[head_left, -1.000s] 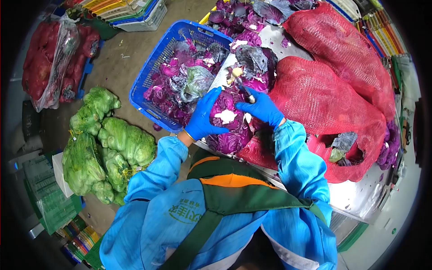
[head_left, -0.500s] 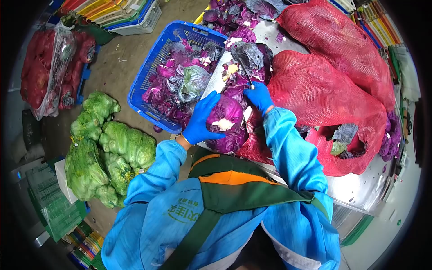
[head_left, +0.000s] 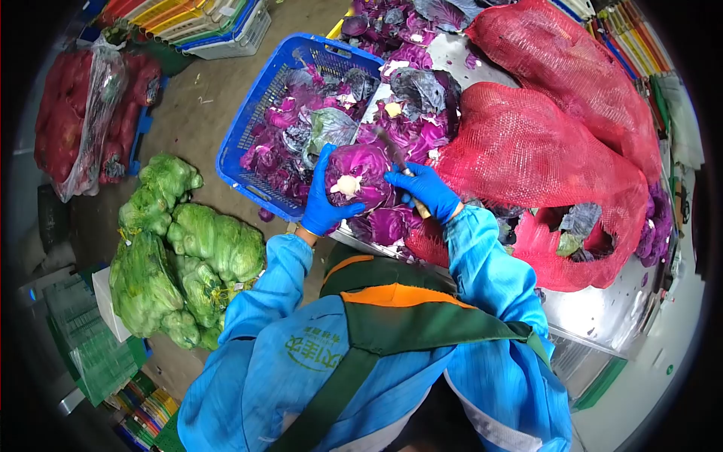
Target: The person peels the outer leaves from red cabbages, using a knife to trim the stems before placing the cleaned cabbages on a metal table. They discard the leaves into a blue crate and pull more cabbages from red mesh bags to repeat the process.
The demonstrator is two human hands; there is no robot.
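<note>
My left hand [head_left: 324,197], in a blue glove, grips a red cabbage head [head_left: 358,173] with its pale cut stem facing me. My right hand [head_left: 423,191], also gloved in blue, holds a knife [head_left: 395,160] whose blade lies against the right side of the cabbage. Both hands are above the edge of a steel table [head_left: 595,316], over a heap of loose purple leaves [head_left: 410,135].
A blue basket [head_left: 256,113] full of purple cabbage trimmings stands left of the table. Red mesh sacks [head_left: 542,151] cover the table at right. Green cabbages in netting [head_left: 181,248] lie on the floor at left. Stacked crates [head_left: 211,19] and a bagged red pile [head_left: 83,105] are further back.
My left hand has lifted and turned the cabbage so the stem faces me. My right hand came back from the leaf heap and brought the knife against the cabbage.
</note>
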